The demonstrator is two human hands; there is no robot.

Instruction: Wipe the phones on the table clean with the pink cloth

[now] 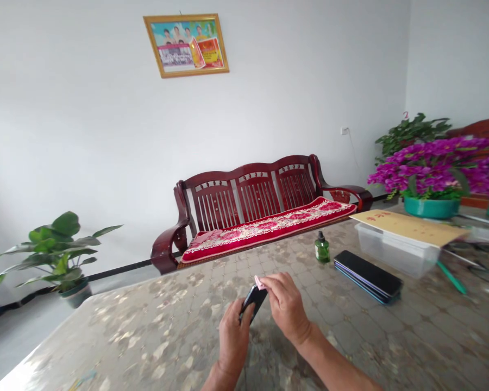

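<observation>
A dark smartphone (254, 302) is tilted up above the patterned table, gripped along its lower sides by my left hand (234, 332). My right hand (284, 304) pinches a small pink piece (259, 283), perhaps cloth or paper, against the phone's top end. Part of the pink piece is hidden by my fingers. To the right of my hands stands a small green bottle (321, 247) with a black cap. Beyond it lies a stack of dark phones (368, 276), the top one with its black face up.
A clear plastic box (397, 251) with a tan envelope (409, 226) on it sits to the right, near a green pen (451, 277). Purple flowers in a teal pot (431, 207) stand behind. Past the table (158, 320) are a wooden bench (252, 201) and a potted plant (67, 250).
</observation>
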